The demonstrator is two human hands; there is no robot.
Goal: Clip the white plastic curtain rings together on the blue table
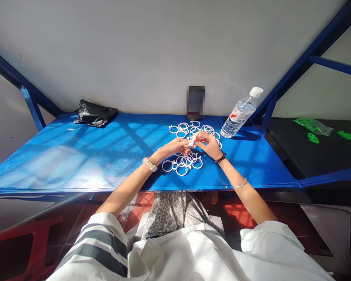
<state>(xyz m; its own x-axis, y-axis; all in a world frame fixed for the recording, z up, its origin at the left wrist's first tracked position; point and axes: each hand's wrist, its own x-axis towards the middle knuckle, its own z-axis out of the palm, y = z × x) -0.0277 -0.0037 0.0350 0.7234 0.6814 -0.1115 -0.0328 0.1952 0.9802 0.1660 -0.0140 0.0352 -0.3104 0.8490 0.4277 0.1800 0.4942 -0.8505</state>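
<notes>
White ring point(193, 139) pinched between left hand point(178, 146) and right hand point(209, 143), fingers closed on it.

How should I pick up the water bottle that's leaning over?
Probably grab the water bottle around its clear middle, coming from the front left. It leans against the blue frame post on its right, so that side is blocked, and the cap end is narrow.

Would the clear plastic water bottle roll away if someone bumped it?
Probably. The clear plastic water bottle with the white cap looks tilted rather than standing, and its round body could roll on the smooth blue table. It seems nearly empty, so likely light.
</notes>
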